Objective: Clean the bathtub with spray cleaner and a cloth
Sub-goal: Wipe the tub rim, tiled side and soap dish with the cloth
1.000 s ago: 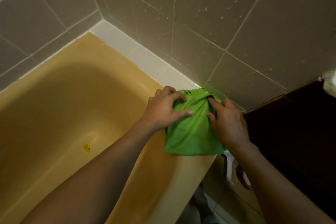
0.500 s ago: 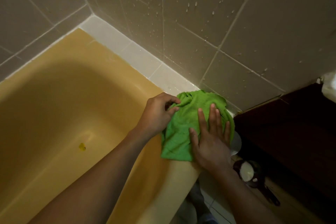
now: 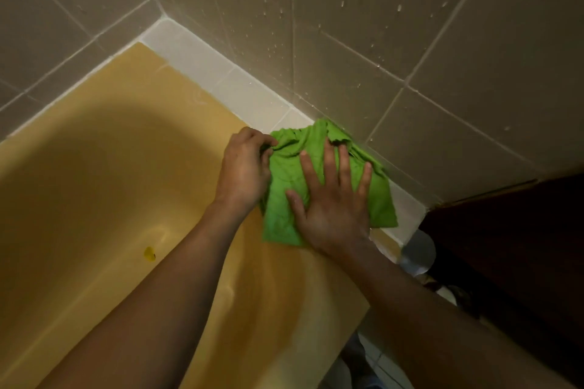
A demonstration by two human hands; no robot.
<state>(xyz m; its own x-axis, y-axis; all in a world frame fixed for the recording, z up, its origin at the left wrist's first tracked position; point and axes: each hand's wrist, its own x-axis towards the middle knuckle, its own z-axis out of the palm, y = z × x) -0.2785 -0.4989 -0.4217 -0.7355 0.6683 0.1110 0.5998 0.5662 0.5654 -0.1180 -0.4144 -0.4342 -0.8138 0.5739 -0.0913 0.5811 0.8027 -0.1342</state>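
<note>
Head view: two hands on one green cloth at the bathtub's corner rim.
Beige tiled wall, flecked with droplets, rises behind a white ledge; a dark cabinet stands at the right, with a pale round object just beside it, too dim to identify. Both forearms cross the lower frame and hide part of the near rim of the yellow bathtub; a small yellow spot sits on the tub floor. Counted: one bathtub, one cloth, two hands. The green cloth lies bunched on the tub's rim by the wall, touching the ledge. The left hand has its fingers curled, pinching the cloth's upper left edge. The right hand lies flat on the cloth, fingers straight and spread apart, pressing it down.
</note>
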